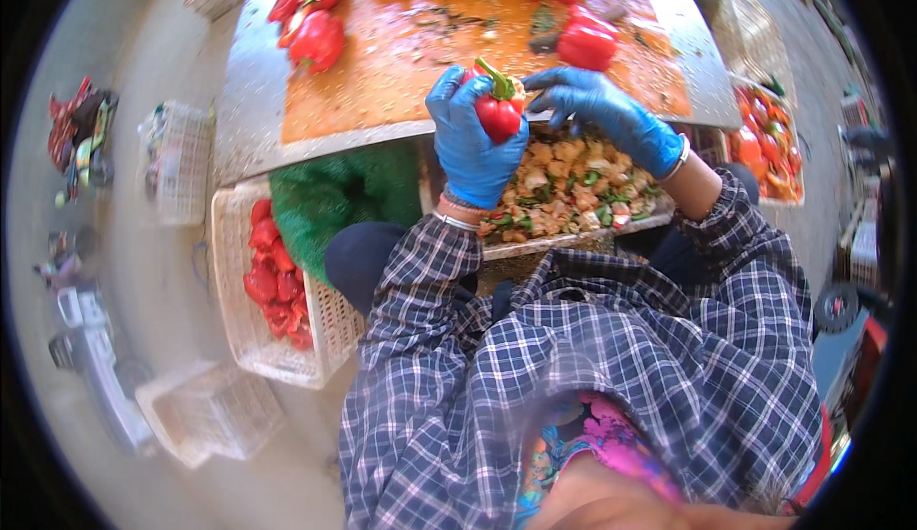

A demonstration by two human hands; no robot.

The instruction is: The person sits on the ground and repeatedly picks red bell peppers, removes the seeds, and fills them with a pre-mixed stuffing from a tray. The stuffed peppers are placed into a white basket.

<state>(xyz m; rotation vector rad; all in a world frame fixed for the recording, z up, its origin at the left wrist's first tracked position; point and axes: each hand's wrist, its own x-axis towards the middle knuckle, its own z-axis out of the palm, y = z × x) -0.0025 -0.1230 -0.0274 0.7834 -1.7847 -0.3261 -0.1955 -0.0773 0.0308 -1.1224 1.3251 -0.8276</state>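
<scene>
In a blue glove, my left hand holds a red bell pepper with its green stem up, over the table's near edge. My right hand, gloved in blue too, is just right of the pepper with its fingers spread and bent; nothing shows in it. Below both hands is a container of pepper cores and trimmings. On the metal table, wet and strewn with seeds, a red pepper lies beyond my right hand, another at the left, and several more along the far side.
A plastic crate of red pepper pieces stands left of my knee, beside green netting. At the right is a crate of peppers. More crates stand on the floor at the left, one low down.
</scene>
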